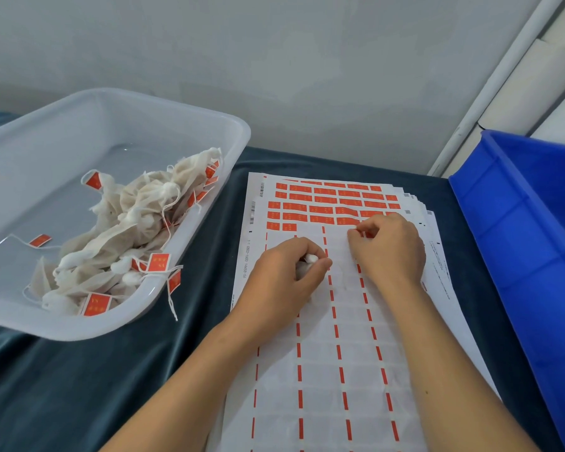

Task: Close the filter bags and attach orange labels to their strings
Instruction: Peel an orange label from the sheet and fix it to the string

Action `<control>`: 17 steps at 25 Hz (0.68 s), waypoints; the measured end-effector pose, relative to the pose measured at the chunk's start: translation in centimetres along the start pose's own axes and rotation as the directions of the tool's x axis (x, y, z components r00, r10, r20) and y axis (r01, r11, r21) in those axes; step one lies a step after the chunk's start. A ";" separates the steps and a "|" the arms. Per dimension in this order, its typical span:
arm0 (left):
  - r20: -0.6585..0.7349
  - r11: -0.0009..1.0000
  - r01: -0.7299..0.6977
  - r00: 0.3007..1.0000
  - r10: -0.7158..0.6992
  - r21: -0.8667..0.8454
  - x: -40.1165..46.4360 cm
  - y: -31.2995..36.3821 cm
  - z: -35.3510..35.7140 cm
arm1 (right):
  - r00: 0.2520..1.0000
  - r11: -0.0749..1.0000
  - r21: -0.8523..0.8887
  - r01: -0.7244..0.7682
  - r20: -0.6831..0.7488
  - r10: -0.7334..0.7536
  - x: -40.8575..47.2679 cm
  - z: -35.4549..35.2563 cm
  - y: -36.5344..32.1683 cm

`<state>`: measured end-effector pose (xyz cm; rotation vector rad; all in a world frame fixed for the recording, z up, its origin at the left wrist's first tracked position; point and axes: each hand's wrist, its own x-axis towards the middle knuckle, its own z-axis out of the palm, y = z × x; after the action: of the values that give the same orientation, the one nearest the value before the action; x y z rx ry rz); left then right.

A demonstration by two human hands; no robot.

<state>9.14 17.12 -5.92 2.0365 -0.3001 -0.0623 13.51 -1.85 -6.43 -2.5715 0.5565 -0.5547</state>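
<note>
The labelling step appears to be in hand. The left hand [289,272] is gripping a filter bag [309,261] in curled fingers, resting on the label sheet [333,353]. The right hand [388,247], just right of the bag, is pinching at an orange label [349,220] at the sheet's last printed row. Next, the label likely needs peeling free and folding around the bag's string, which is not visible. Finished bags [118,230] are lying in the clear tub [163,106], left of the sheet.
</note>
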 end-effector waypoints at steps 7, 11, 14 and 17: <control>-0.039 0.997 -0.079 0.996 0.079 -0.012 -0.1 -0.1 0.2 | 0.930 0.944 0.054 0.327 0.162 -0.331 -1.0 1.8 -3.4; -0.069 0.988 -0.127 0.990 0.121 -0.092 -0.1 -0.5 0.1 | 0.804 0.888 0.068 0.455 0.397 -0.442 0.1 3.2 -5.3; -0.099 0.982 -0.148 0.986 0.137 -0.117 0.0 -0.5 0.1 | 0.830 0.893 0.061 0.446 0.345 -0.438 -0.2 3.8 -5.0; -0.266 0.988 -0.131 0.958 0.104 -0.086 0.2 -1.0 -0.4 | 0.859 0.895 0.069 0.440 0.257 -0.442 -1.5 4.2 -4.7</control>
<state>9.63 17.85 -6.55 1.8938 -0.2457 0.2579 15.56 4.13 -7.96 -2.7120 -0.1382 -0.3375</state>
